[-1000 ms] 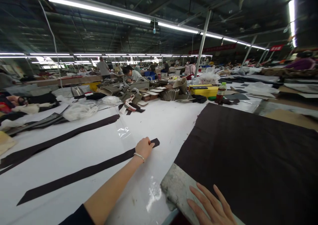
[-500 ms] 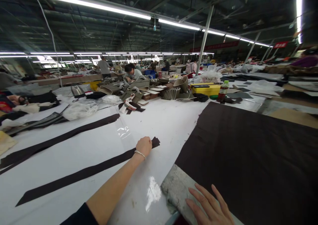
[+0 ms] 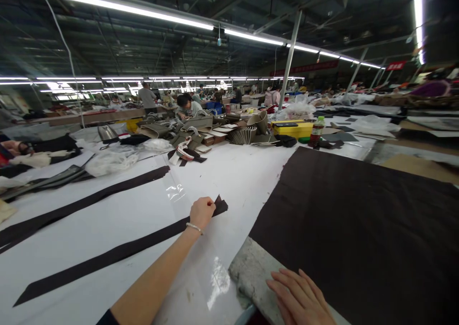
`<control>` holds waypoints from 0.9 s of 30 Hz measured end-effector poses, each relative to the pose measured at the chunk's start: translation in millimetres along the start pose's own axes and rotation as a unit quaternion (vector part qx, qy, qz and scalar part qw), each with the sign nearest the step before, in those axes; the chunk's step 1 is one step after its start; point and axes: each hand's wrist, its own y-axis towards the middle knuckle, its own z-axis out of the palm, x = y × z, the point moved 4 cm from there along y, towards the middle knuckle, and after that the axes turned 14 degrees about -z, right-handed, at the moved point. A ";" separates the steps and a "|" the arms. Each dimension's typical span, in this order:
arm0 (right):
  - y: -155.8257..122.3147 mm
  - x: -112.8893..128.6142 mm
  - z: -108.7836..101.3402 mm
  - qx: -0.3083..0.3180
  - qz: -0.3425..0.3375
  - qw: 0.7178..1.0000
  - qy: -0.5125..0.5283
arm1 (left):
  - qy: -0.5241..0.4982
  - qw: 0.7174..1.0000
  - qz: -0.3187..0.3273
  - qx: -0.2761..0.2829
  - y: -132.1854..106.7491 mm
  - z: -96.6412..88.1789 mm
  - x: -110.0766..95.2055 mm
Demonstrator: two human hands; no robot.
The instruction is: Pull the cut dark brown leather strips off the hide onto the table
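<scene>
My left hand (image 3: 202,213), with a bracelet at the wrist, is closed in a pinch on the far end of a long dark brown strip (image 3: 118,253). A small corner sticks up at its fingertips, while the rest of the strip lies flat on the white table (image 3: 215,177). Lower right, my right hand (image 3: 303,294) rests with fingers stretched out on a mottled grey slab (image 3: 251,265). Its fingertips are near the edge of a large dark brown sheet (image 3: 358,229), which lies beyond and beside the slab. Another dark strip (image 3: 89,198) lies further left.
Behind are a pile of olive-grey pieces (image 3: 195,129), clear plastic bags (image 3: 113,161), a yellow box (image 3: 292,130) and a bottle with a green cap (image 3: 317,131). A metal post (image 3: 289,59) rises beyond. Several people work in the background.
My left hand has drawn back slightly to the left, and a corner of the strip now stands up. My right hand's fingers have come closer together on the slab. The view has shifted slightly.
</scene>
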 end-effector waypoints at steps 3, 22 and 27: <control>0.8 -9.6 6.9 -0.054 0.183 0.962 0.196 | -0.034 0.999 0.039 -0.015 -38.0 -12.5 -5.7; 13.3 1.2 1.4 -0.127 0.404 0.789 0.445 | -0.244 0.865 0.182 0.398 -175.3 21.1 -38.9; 0.4 -1.8 -20.7 -0.145 0.423 0.763 0.467 | -0.233 0.779 0.132 0.567 -178.5 35.8 -56.9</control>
